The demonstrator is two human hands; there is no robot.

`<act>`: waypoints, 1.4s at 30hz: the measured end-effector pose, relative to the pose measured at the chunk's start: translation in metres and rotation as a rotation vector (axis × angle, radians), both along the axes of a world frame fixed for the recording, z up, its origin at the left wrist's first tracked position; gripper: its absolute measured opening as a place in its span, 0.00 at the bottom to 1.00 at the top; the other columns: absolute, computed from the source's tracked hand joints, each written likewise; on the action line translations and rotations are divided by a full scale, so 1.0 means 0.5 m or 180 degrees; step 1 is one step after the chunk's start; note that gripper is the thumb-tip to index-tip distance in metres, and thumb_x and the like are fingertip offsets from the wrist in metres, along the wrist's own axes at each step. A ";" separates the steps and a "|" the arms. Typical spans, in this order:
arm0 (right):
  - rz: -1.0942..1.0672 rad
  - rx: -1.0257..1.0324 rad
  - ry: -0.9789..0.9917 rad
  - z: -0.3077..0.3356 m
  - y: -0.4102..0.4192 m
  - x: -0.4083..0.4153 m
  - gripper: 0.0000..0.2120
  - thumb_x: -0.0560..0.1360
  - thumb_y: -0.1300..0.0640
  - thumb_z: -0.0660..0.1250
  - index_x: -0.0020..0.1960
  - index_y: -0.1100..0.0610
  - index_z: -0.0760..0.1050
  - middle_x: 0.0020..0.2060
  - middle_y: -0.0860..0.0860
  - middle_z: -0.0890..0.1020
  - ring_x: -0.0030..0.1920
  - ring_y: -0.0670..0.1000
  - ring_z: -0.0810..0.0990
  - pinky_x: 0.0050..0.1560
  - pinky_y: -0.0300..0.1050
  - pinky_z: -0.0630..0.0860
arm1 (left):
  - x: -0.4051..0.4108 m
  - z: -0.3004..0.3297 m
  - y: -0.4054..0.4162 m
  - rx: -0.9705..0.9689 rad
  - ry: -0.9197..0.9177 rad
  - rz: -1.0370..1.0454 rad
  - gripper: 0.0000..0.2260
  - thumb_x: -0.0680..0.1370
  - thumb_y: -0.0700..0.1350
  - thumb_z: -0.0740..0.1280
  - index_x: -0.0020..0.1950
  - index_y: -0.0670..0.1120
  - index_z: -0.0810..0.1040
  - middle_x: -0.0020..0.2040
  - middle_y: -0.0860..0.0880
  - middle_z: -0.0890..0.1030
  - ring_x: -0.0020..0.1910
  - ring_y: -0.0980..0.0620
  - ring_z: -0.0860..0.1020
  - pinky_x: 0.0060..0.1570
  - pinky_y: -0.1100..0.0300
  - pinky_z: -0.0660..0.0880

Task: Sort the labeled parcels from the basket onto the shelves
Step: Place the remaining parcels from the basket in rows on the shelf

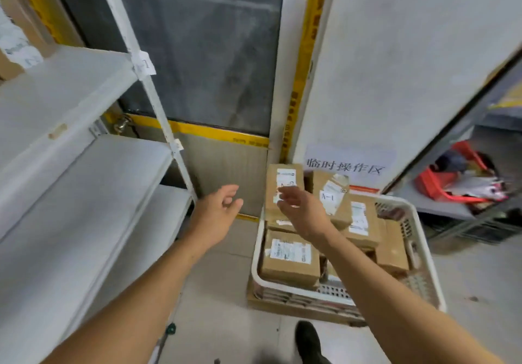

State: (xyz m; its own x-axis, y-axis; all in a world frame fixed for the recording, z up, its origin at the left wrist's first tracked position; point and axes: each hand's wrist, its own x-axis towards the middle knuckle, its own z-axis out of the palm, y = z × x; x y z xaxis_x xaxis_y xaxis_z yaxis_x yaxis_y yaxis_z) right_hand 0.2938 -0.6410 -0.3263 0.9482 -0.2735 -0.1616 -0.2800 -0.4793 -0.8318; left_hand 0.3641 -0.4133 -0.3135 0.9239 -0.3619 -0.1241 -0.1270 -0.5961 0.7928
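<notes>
Several labeled parcels [289, 259] fill the white basket [423, 253] just below and beyond my right hand [300, 208]. I see that hand hovering over them with fingers spread, gripping nothing. My left hand [219, 208] hangs beside it, relaxed and bare. White shelves [70, 166] stand left of my left hand, and a red bin [440, 185] of scraps sits far right

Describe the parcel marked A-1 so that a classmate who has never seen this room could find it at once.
Start at the white basket on the floor, right of the shelves. At its far end, cardboard parcels stand stacked highest. The A-1 parcel is the right one of the top two, tilted, with "A-1" handwritten on a white label.
</notes>
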 end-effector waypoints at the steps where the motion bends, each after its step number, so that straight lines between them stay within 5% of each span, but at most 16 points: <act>1: -0.0110 0.0037 0.0098 -0.017 -0.039 -0.014 0.18 0.84 0.52 0.69 0.73 0.49 0.76 0.61 0.44 0.83 0.60 0.43 0.81 0.61 0.43 0.81 | 0.000 -0.018 -0.047 0.0010 0.0066 -0.0069 0.18 0.84 0.51 0.68 0.74 0.53 0.76 0.67 0.52 0.81 0.63 0.58 0.78 0.59 0.64 0.71; 6: -0.0454 0.0087 0.0467 -0.105 -0.238 -0.056 0.18 0.84 0.52 0.69 0.73 0.50 0.75 0.59 0.43 0.82 0.58 0.42 0.81 0.49 0.32 0.76 | -0.002 -0.114 -0.280 0.0152 0.0474 -0.0331 0.19 0.84 0.51 0.69 0.75 0.53 0.75 0.68 0.52 0.81 0.66 0.56 0.78 0.62 0.60 0.73; 11: -0.0735 0.0188 0.0764 -0.202 -0.405 -0.044 0.24 0.83 0.48 0.69 0.76 0.53 0.72 0.66 0.50 0.81 0.64 0.51 0.81 0.65 0.55 0.81 | 0.000 -0.204 -0.481 0.0387 0.0712 -0.0481 0.26 0.84 0.54 0.68 0.81 0.54 0.67 0.74 0.49 0.75 0.67 0.51 0.75 0.61 0.59 0.71; 15: -0.0679 0.0315 0.0995 -0.283 -0.484 -0.015 0.36 0.81 0.47 0.71 0.83 0.55 0.61 0.77 0.53 0.73 0.73 0.55 0.76 0.72 0.54 0.75 | 0.014 -0.265 -0.586 0.0297 0.0710 -0.0465 0.26 0.84 0.51 0.67 0.79 0.60 0.60 0.70 0.58 0.72 0.63 0.57 0.71 0.55 0.63 0.70; 17: -0.0679 0.0467 0.1108 -0.320 -0.501 -0.002 0.38 0.82 0.45 0.70 0.85 0.53 0.56 0.80 0.52 0.70 0.76 0.55 0.73 0.72 0.49 0.71 | 0.028 -0.291 -0.616 0.0308 0.0818 -0.0389 0.27 0.84 0.50 0.66 0.79 0.60 0.57 0.71 0.61 0.68 0.65 0.58 0.69 0.59 0.61 0.68; 20: -0.0731 0.0894 0.1348 -0.362 -0.511 0.014 0.41 0.82 0.40 0.66 0.87 0.50 0.49 0.82 0.49 0.66 0.79 0.55 0.69 0.70 0.47 0.68 | 0.046 -0.330 -0.639 0.0475 0.1146 -0.0242 0.30 0.85 0.49 0.65 0.83 0.54 0.53 0.80 0.52 0.66 0.76 0.49 0.69 0.69 0.53 0.69; 23: -0.0807 0.1382 0.1449 -0.389 -0.512 0.024 0.38 0.83 0.39 0.63 0.86 0.45 0.51 0.77 0.47 0.73 0.68 0.54 0.79 0.62 0.50 0.79 | 0.049 -0.354 -0.647 0.0692 0.1602 -0.0045 0.36 0.86 0.51 0.62 0.86 0.48 0.43 0.85 0.46 0.60 0.80 0.43 0.64 0.78 0.44 0.65; 25: -0.0907 0.1577 0.1365 -0.399 -0.513 0.023 0.33 0.85 0.42 0.62 0.86 0.44 0.54 0.72 0.46 0.77 0.63 0.50 0.82 0.57 0.49 0.81 | 0.047 -0.366 -0.647 0.0667 0.1634 0.0062 0.34 0.86 0.49 0.62 0.86 0.48 0.46 0.83 0.45 0.63 0.78 0.43 0.67 0.77 0.46 0.66; 29: -0.1130 0.1780 0.1218 -0.391 -0.521 0.003 0.28 0.86 0.49 0.63 0.84 0.47 0.60 0.73 0.50 0.77 0.65 0.53 0.81 0.65 0.59 0.81 | 0.028 -0.365 -0.639 0.0466 0.1566 0.0198 0.32 0.85 0.49 0.63 0.86 0.50 0.51 0.83 0.48 0.63 0.77 0.47 0.68 0.76 0.51 0.67; 34: -0.1079 0.2235 0.0734 -0.322 -0.536 -0.055 0.23 0.85 0.54 0.68 0.78 0.47 0.68 0.68 0.48 0.81 0.58 0.49 0.87 0.51 0.48 0.86 | -0.007 -0.333 -0.616 0.0011 0.1300 0.0254 0.31 0.82 0.47 0.70 0.82 0.57 0.60 0.76 0.54 0.71 0.67 0.54 0.75 0.65 0.56 0.73; 38: -0.0942 0.2170 0.0360 -0.245 -0.527 -0.082 0.23 0.85 0.58 0.68 0.78 0.48 0.70 0.68 0.47 0.82 0.63 0.54 0.85 0.58 0.55 0.85 | -0.034 -0.279 -0.584 -0.0326 0.1198 0.0226 0.36 0.80 0.45 0.74 0.81 0.64 0.59 0.67 0.66 0.74 0.61 0.66 0.75 0.58 0.69 0.74; 42: -0.0727 0.1763 0.0097 -0.168 -0.467 -0.083 0.24 0.86 0.58 0.65 0.80 0.47 0.68 0.68 0.44 0.82 0.65 0.49 0.84 0.60 0.49 0.84 | -0.046 -0.207 -0.533 -0.0704 0.1184 0.0187 0.36 0.81 0.39 0.71 0.81 0.66 0.61 0.68 0.61 0.80 0.65 0.60 0.80 0.66 0.52 0.79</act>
